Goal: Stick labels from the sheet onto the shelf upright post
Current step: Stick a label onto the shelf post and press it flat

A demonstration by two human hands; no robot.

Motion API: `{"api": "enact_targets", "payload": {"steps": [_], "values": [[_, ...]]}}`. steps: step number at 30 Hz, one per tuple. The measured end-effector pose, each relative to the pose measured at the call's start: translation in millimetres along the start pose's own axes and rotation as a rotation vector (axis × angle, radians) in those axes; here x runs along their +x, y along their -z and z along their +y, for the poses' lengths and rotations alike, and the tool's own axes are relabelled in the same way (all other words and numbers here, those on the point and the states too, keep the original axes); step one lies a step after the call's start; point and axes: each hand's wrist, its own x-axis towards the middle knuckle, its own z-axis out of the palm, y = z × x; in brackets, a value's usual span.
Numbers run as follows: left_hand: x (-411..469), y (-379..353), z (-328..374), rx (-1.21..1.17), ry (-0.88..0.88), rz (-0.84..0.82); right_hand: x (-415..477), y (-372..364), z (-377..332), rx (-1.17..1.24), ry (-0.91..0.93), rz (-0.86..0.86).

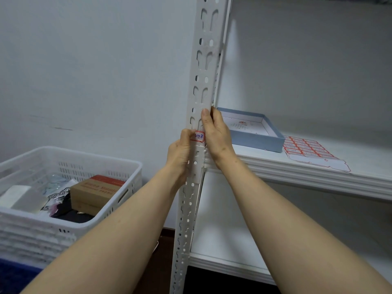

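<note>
Your left hand [179, 150], right hand [216, 132]: fingers curled round post [204, 60], left thumb pressing label [199, 136]; basket [95, 156] holds cardboard box [93, 193].

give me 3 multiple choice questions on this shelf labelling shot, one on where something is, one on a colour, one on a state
1. Where does the label sheet lie?
A. on the shelf, right of the blue box
B. on the floor
C. taped to the wall

2. What colour is the border of the label on the upright post?
A. green
B. red
C. black

3. What state is that label in?
A. lying loose on the shelf
B. hanging from the sheet
C. on the post's face, between both hands

Answers:
1 A, the sheet lies flat on the shelf beside the box.
2 B, a red outline frames the handwriting.
3 C, the left hand has its thumb on the label's left edge and the right hand grips the post beside it.
</note>
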Motion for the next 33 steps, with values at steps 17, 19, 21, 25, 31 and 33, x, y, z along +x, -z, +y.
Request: {"api": "enact_targets", "payload": {"steps": [17,19,21,25,31,33], "values": [[-3.0,-0.7,2.6,0.032,-0.021,0.011,-1.9,1.4,-2.3,-0.011,-0.002,-0.007],[-3.3,-0.2,2.5,0.020,-0.007,0.001,-1.6,1.5,-1.9,-0.012,0.002,-0.008],[-3.5,-0.6,3.1,0.015,-0.001,0.000,-1.2,1.8,-2.0,-0.011,0.008,-0.010],[-4.4,-2.4,4.2,0.043,-0.019,0.010,-1.6,2.0,-3.2,-0.008,0.009,-0.023],[-4.7,-1.0,2.3,0.050,-0.020,0.008,-1.8,2.2,-2.5,-0.008,0.015,-0.018],[-4.5,-1.5,2.9,0.049,-0.012,0.012,-1.7,2.4,-2.7,-0.004,0.019,-0.021]]}}
